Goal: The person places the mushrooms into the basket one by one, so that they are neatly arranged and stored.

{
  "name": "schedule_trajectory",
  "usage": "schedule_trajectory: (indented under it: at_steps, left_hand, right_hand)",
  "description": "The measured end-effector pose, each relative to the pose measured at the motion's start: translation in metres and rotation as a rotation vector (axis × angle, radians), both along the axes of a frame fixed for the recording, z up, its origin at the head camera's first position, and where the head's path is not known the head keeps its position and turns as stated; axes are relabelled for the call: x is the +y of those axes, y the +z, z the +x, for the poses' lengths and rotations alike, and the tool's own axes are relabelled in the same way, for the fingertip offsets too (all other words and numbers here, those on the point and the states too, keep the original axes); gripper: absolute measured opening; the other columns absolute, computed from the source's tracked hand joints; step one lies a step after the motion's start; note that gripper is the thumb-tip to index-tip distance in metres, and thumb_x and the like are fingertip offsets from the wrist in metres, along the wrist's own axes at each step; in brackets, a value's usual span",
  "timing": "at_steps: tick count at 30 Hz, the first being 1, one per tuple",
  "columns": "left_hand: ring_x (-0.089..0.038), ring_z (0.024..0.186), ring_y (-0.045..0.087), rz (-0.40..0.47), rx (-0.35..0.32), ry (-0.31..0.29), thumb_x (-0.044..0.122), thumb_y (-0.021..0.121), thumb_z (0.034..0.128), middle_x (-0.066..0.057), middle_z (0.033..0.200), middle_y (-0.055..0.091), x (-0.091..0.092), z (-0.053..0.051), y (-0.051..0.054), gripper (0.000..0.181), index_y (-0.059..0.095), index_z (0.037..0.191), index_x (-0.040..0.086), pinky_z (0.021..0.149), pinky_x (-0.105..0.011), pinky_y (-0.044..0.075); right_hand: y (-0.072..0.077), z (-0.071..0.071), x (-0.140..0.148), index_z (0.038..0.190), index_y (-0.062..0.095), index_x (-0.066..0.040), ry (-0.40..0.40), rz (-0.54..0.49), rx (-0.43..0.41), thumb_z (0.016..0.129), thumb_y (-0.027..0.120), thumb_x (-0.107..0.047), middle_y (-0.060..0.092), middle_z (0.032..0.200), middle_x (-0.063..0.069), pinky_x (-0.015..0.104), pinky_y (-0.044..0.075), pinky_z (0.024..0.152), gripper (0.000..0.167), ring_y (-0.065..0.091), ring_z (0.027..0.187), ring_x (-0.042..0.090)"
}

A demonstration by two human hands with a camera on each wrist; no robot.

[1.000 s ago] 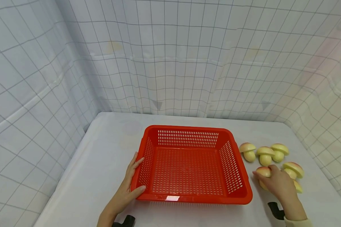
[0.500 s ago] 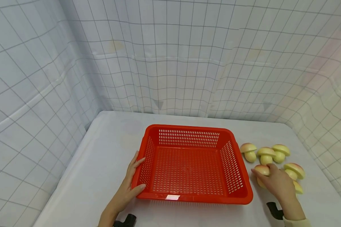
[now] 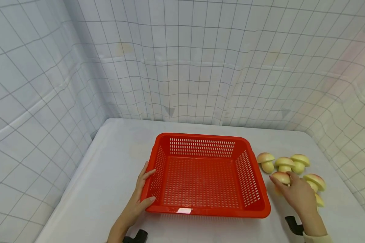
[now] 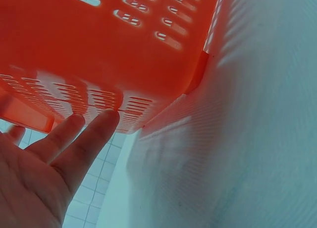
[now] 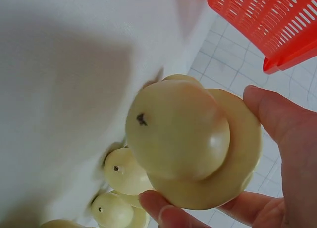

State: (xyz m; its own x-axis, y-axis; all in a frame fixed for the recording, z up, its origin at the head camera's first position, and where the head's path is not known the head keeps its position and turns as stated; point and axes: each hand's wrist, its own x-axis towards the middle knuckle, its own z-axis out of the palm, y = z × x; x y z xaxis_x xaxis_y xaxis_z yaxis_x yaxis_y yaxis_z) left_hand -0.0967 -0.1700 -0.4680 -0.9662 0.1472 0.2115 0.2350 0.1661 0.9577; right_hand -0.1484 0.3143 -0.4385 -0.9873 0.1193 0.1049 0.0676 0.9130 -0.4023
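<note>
In the head view, my left hand (image 3: 136, 204) holds the left side of a red plastic basket (image 3: 207, 212), thumb and a finger over its rim. The left wrist view shows other fingers (image 4: 84, 143) straight against the slotted outer wall. At right, my right hand (image 3: 302, 195) grips a pale yellow toy mushroom (image 3: 281, 177) with a reddish cap. In the right wrist view, thumb and fingers pinch the cap's edge, and the round stem (image 5: 173, 131) points toward the camera, a dark mark on its end.
More toy mushrooms stand right of the basket: one near its rim (image 3: 266, 162), two beside that (image 3: 284, 164) (image 3: 299, 163), and others by my right hand (image 3: 314, 182). A white-covered table (image 3: 115, 162) bears everything, with gridded white curtain (image 3: 197, 84) behind and at both sides.
My right hand's mushroom has shifted slightly up and away in the head view, its cap now nearer the back row. The left hand and basket stay in place.
</note>
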Motion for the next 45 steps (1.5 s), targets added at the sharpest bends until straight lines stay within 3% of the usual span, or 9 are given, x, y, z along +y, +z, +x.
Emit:
schedule_trajectory:
  at_steps: [7,12,20,26,31,39,45]
  left_hand:
    - [-0.031,0.137,0.013,0.014,-0.008,0.012,0.016,0.060,0.0774,0.014,0.156,-0.002,0.002,0.000,0.000,0.075,0.030,0.146,0.018,0.089,-0.043,0.048]
    - [-0.031,0.137,0.012,0.023,-0.014,0.012,0.017,0.060,0.0774,0.014,0.156,-0.001,0.002,0.000,0.001,0.074,0.030,0.146,0.019,0.089,-0.043,0.049]
    - [-0.030,0.136,0.015,0.029,-0.011,0.012,0.017,0.060,0.0766,0.014,0.156,-0.001,0.003,0.001,0.001,0.076,0.030,0.146,0.018,0.088,-0.042,0.049]
    - [-0.029,0.136,0.015,0.029,-0.008,0.013,0.017,0.060,0.0768,0.014,0.156,-0.001,0.003,0.001,0.001,0.075,0.030,0.146,0.019,0.088,-0.041,0.049]
    - [-0.031,0.137,0.014,0.032,0.007,0.005,0.016,0.060,0.0775,0.012,0.157,-0.002,0.003,0.001,0.002,0.074,0.030,0.145,0.018,0.088,-0.043,0.049]
    - [-0.034,0.137,0.014,0.021,0.017,-0.003,0.017,0.059,0.0786,0.011,0.157,-0.003,0.002,0.002,0.000,0.073,0.030,0.146,0.017,0.088,-0.044,0.049]
    - [-0.034,0.137,0.010,-0.001,0.030,-0.001,0.015,0.056,0.0793,0.009,0.157,-0.002,0.001,0.000,-0.001,0.071,0.030,0.145,0.016,0.090,-0.048,0.047]
  right_hand:
    - [0.001,0.002,-0.001,0.118,0.051,0.012,-0.028,-0.017,0.085,0.087,0.057,-0.056,0.061,0.086,0.027,0.047,0.045,0.053,0.075,0.058,0.070,0.036]
    - [0.002,0.004,-0.001,0.119,0.053,0.012,-0.053,-0.026,0.161,0.087,0.059,-0.053,0.062,0.086,0.026,0.049,0.044,0.053,0.073,0.058,0.071,0.039]
    - [0.011,0.006,-0.001,0.124,0.051,0.006,-0.077,-0.071,0.172,0.087,0.059,-0.053,0.061,0.090,0.024,0.038,0.040,0.051,0.071,0.056,0.074,0.036]
    - [0.020,0.003,-0.003,0.126,0.049,0.007,-0.083,-0.097,0.176,0.088,0.057,-0.054,0.059,0.103,0.031,0.050,0.044,0.059,0.073,0.056,0.086,0.043]
    - [0.025,0.000,-0.007,0.126,0.051,0.007,-0.074,-0.114,0.235,0.087,0.060,-0.051,0.057,0.111,0.033,0.055,0.042,0.066,0.070,0.054,0.092,0.046]
    - [0.036,-0.005,-0.015,0.119,0.058,0.002,-0.035,-0.128,0.318,0.086,0.064,-0.047,0.060,0.109,0.024,0.041,0.039,0.059,0.059,0.056,0.084,0.038]
    - [0.048,-0.008,-0.023,0.118,0.061,-0.005,-0.017,-0.155,0.326,0.086,0.064,-0.047,0.062,0.096,0.015,0.033,0.035,0.057,0.054,0.051,0.075,0.025]
